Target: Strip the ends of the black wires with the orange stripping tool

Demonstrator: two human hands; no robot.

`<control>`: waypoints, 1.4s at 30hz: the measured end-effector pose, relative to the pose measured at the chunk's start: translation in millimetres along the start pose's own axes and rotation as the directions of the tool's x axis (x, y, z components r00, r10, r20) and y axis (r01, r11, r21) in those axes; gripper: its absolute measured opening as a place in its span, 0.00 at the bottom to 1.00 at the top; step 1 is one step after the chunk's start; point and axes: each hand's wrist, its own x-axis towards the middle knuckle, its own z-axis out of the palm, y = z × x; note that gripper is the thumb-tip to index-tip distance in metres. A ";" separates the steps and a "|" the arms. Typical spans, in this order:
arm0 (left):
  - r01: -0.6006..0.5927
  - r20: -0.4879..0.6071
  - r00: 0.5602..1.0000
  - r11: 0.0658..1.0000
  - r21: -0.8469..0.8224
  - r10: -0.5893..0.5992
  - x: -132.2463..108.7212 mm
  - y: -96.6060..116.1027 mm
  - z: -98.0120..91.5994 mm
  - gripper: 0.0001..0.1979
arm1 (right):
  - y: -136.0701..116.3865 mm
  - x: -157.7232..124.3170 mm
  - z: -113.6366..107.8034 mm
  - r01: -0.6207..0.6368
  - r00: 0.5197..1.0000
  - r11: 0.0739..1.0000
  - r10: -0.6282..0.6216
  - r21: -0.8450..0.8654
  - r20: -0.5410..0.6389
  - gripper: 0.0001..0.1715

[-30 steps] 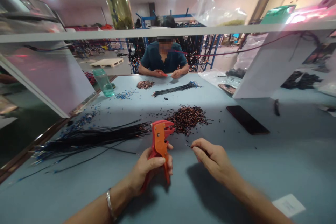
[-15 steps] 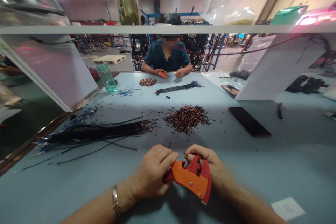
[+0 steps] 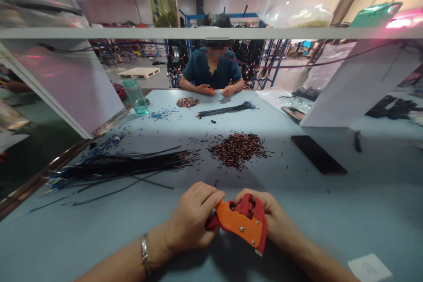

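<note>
My left hand is closed round the handles of an orange and red wire stripper, which lies tilted on its side near the front of the blue table. My right hand is curled behind the tool's red jaw end, pinched on something small that the tool hides. A bundle of thin black wires lies to the left, just beyond my hands. A heap of copper-coloured wire cuttings sits straight ahead.
A dark phone lies at the right and a white slip at the front right corner. Across the table a person works with an orange tool, a wire bundle and a small heap. A green bottle stands at the left. A shelf spans overhead.
A second ago my left hand held the stripper upright, apart from my right. The tool has since tipped over to the right and my right hand has come up against its jaws.
</note>
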 end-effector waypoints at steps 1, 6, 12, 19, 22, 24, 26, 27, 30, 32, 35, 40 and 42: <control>0.001 -0.005 1.000 1.000 -0.008 -0.001 -0.1 0.1 0.2 0.26 | 0.3 0.2 0.0 0.007 1.000 1.000 -0.007 -0.001 -0.002 0.05; 0.008 0.008 1.000 1.000 -0.001 -0.008 -0.4 0.6 0.6 0.24 | -2.5 0.3 1.0 0.005 1.000 1.000 -0.005 0.019 -0.003 0.06; 0.027 0.040 0.999 1.000 0.004 -0.027 -0.3 -1.1 1.6 0.21 | -5.4 0.4 2.9 0.009 1.000 1.000 -0.009 0.004 -0.028 0.07; 0.038 0.041 0.998 0.999 -0.012 -0.038 1.4 1.3 1.0 0.18 | -3.6 0.6 3.6 0.043 0.999 0.999 -0.043 0.005 -0.017 0.08; 0.045 0.051 0.998 0.999 0.012 -0.046 0.5 1.8 1.2 0.18 | -2.2 0.7 4.2 0.041 0.999 0.999 -0.041 0.016 -0.022 0.08; 0.032 0.055 0.998 0.998 0.048 -0.035 -0.4 1.6 1.6 0.17 | -1.6 0.9 4.8 0.019 0.999 0.999 -0.018 0.026 -0.028 0.09; 0.020 0.046 0.999 0.997 0.072 -0.023 -1.0 1.4 2.1 0.16 | -1.1 1.3 5.3 -0.003 0.999 0.999 0.005 0.042 -0.033 0.11; 0.019 0.048 0.999 0.997 0.077 -0.023 -1.2 1.4 2.2 0.15 | -0.8 1.6 5.6 -0.010 0.999 0.999 0.012 0.048 -0.032 0.11; 0.024 0.067 0.997 0.996 0.091 -0.030 -0.9 1.8 2.4 0.13 | 0.0 2.5 6.4 -0.016 0.999 0.997 0.018 0.077 -0.029 0.11; 0.021 0.073 0.997 0.994 0.107 -0.029 -0.2 2.1 2.2 0.11 | -0.2 3.0 7.1 -0.023 0.999 0.993 0.026 0.113 -0.021 0.10; 0.020 0.082 0.996 0.992 0.124 -0.031 1.3 2.4 1.1 0.09 | -2.0 3.3 8.1 -0.054 0.998 0.983 0.056 0.177 -0.004 0.10; 0.028 0.083 0.996 0.991 0.132 -0.039 3.0 3.3 -1.4 0.08 | -5.4 3.8 10.3 -0.097 0.995 0.966 0.093 0.238 0.025 0.09; 0.036 0.080 0.996 0.993 0.113 -0.045 2.3 4.0 -1.3 0.07 | -4.2 3.9 11.2 -0.104 0.995 0.966 0.102 0.235 0.023 0.11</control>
